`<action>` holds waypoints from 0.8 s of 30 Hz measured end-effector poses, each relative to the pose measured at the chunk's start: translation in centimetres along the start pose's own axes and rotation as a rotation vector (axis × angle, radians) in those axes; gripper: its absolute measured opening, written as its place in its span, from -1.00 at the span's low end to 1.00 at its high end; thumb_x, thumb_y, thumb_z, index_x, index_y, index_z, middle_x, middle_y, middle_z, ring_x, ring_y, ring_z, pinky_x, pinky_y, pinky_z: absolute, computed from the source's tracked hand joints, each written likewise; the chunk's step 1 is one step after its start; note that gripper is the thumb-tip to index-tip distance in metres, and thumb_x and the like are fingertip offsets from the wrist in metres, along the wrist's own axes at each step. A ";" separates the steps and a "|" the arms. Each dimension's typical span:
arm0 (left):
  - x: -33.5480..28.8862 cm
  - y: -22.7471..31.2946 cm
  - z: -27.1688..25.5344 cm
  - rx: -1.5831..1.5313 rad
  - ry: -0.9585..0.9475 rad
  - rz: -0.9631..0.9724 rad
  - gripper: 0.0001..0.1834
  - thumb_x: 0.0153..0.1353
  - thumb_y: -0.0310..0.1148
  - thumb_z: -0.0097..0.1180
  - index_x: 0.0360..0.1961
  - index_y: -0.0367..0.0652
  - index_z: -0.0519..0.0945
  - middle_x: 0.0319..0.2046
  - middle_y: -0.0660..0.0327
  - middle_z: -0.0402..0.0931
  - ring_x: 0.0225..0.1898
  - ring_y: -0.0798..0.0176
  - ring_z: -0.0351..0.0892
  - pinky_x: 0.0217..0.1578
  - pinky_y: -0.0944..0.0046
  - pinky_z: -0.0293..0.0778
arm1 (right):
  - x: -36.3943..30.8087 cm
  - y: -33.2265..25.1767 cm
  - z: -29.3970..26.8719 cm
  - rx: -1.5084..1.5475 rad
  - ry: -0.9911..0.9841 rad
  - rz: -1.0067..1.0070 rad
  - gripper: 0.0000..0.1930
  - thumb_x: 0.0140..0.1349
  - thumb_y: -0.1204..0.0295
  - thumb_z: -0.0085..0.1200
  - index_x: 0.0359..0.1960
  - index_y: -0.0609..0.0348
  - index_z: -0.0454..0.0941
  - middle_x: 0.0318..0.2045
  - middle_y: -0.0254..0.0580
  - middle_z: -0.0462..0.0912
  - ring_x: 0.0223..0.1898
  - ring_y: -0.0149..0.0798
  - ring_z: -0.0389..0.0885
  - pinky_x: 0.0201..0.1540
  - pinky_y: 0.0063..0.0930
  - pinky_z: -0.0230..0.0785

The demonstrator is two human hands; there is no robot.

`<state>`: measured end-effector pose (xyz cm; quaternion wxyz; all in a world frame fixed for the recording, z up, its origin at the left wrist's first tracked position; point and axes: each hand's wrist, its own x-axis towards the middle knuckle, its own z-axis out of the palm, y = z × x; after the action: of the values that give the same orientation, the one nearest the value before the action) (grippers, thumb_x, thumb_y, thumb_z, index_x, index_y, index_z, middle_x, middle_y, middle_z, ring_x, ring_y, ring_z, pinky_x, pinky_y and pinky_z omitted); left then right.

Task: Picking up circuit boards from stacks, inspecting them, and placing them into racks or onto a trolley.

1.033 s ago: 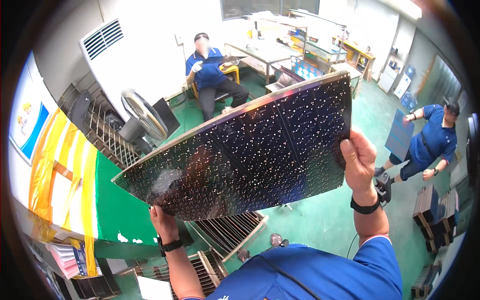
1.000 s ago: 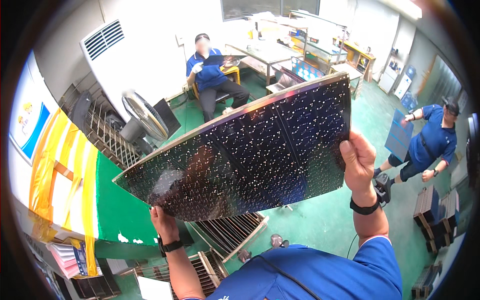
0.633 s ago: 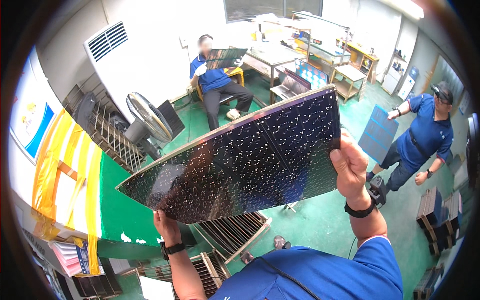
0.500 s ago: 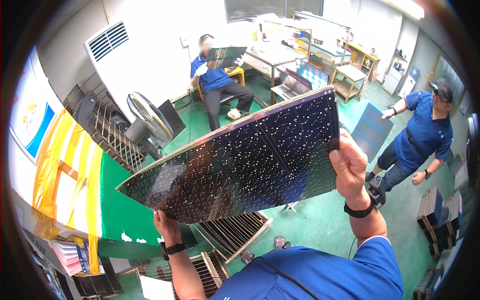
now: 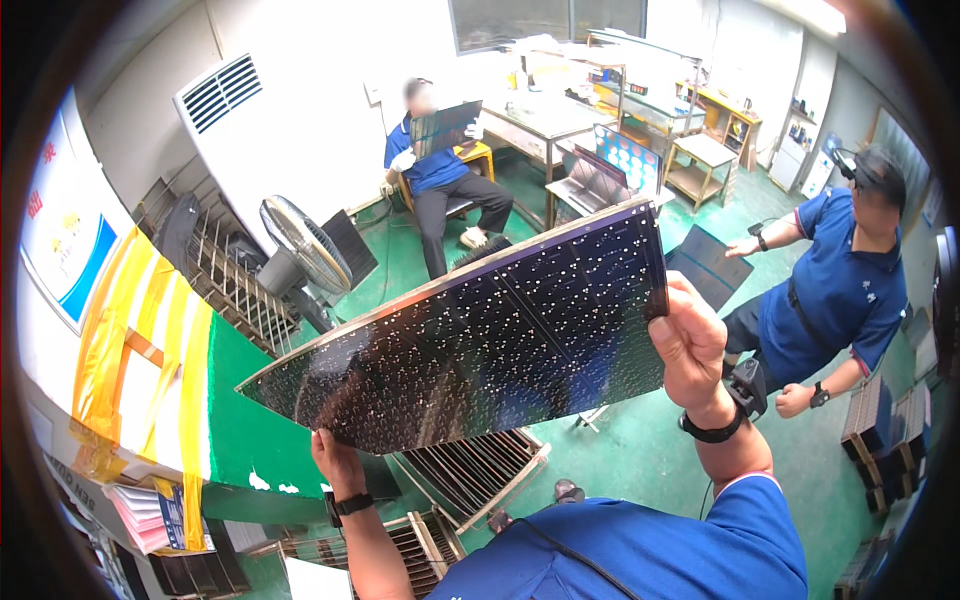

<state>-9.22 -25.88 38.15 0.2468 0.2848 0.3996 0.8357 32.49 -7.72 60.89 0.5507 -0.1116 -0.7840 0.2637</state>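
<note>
A large, thin, dark glossy panel (image 5: 480, 330), speckled with many small pale dots, is held up tilted in front of me. My right hand (image 5: 690, 345) grips its right edge, with the thumb on the face towards me. At the lower left corner, my left hand (image 5: 338, 463) pinches the panel's edge between its fingers. Light and reflections show across the dark surface. The panel's far side is hidden from me.
A seated person (image 5: 430, 170) in white gloves holds a similar panel. At right stands another person (image 5: 835, 260), one hand by a dark panel (image 5: 708, 265). A fan (image 5: 300, 240), a green block (image 5: 255, 430), slatted racks (image 5: 475, 475) and a worktable (image 5: 545, 118) stand around.
The panel's right end has dropped slightly and moved a little left with my right hand. The person at right has come nearer, and the panel by their hand has changed its tilt.
</note>
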 end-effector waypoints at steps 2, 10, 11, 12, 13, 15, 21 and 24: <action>0.0 -0.2 -0.3 0.013 0.038 -0.006 -0.68 0.38 -0.21 -0.09 -0.07 -0.26 0.47 -0.06 0.09 0.53 -0.05 0.16 0.52 -0.02 0.12 0.43 | 0.0 0.1 0.0 0.001 0.005 0.002 -0.72 0.27 0.51 0.00 -0.03 0.44 0.48 -0.12 0.06 0.55 -0.12 -0.16 0.50 -0.01 -0.41 0.30; -0.3 1.3 -1.0 0.053 0.070 0.011 -0.79 0.36 -0.28 -0.05 -0.18 -0.23 0.44 -0.09 0.12 0.53 -0.08 0.22 0.53 -0.03 0.17 0.44 | -0.6 1.2 0.5 0.133 0.030 0.064 -0.65 0.33 0.39 -0.07 0.00 0.47 0.45 -0.07 0.02 0.49 -0.07 -0.23 0.45 0.03 -0.44 0.24; -0.4 1.6 -0.9 0.052 0.072 0.005 -0.80 0.36 -0.28 -0.05 -0.19 -0.21 0.44 -0.10 0.13 0.54 -0.08 0.23 0.53 -0.03 0.17 0.43 | -0.7 1.3 0.6 0.170 0.047 0.069 -0.63 0.33 0.36 -0.07 0.00 0.48 0.44 -0.06 0.01 0.48 -0.06 -0.23 0.44 0.04 -0.44 0.23; -0.5 2.0 -0.6 0.055 0.075 0.008 -0.80 0.36 -0.28 -0.05 -0.19 -0.21 0.44 -0.10 0.13 0.54 -0.08 0.23 0.53 -0.03 0.17 0.43 | -0.8 1.3 0.8 0.174 0.059 0.085 -0.58 0.34 0.30 -0.07 0.01 0.49 0.44 -0.06 0.01 0.48 -0.06 -0.23 0.44 0.04 -0.44 0.23; -0.6 2.3 -0.3 0.062 0.087 0.000 -0.80 0.36 -0.28 -0.04 -0.19 -0.21 0.44 -0.12 0.13 0.54 -0.08 0.23 0.53 -0.03 0.18 0.44 | -0.9 1.4 0.9 0.178 0.057 0.084 -0.58 0.34 0.30 -0.07 0.01 0.49 0.44 -0.06 0.01 0.48 -0.06 -0.23 0.44 0.04 -0.44 0.23; -0.8 2.7 -0.4 0.073 0.105 -0.002 -0.80 0.35 -0.28 -0.04 -0.19 -0.20 0.45 -0.13 0.14 0.55 -0.09 0.24 0.53 -0.03 0.18 0.44 | -0.9 1.6 1.2 0.246 0.070 0.082 -0.57 0.34 0.28 -0.07 0.02 0.49 0.43 -0.06 0.02 0.48 -0.06 -0.23 0.44 0.05 -0.45 0.22; -0.8 2.6 -2.2 0.107 0.127 0.061 -0.75 0.38 -0.25 -0.08 -0.17 -0.24 0.47 -0.14 0.11 0.56 -0.13 0.22 0.55 -0.04 0.17 0.45 | -1.0 1.8 1.5 0.244 0.065 0.069 -0.57 0.33 0.29 -0.06 0.02 0.49 0.43 -0.05 0.03 0.47 -0.04 -0.24 0.42 0.06 -0.44 0.21; -0.5 3.0 -2.9 0.144 0.092 0.087 -0.74 0.37 -0.24 -0.07 -0.17 -0.24 0.47 -0.15 0.11 0.56 -0.12 0.23 0.54 -0.04 0.18 0.44 | -1.0 2.0 1.5 0.227 0.072 0.059 -0.59 0.32 0.31 -0.05 0.02 0.47 0.44 -0.05 0.01 0.47 -0.04 -0.25 0.42 0.06 -0.42 0.20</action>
<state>-11.38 -29.38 38.90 0.1707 0.2803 0.4569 0.8268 31.23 -6.96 58.63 0.5796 -0.0810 -0.7253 0.3626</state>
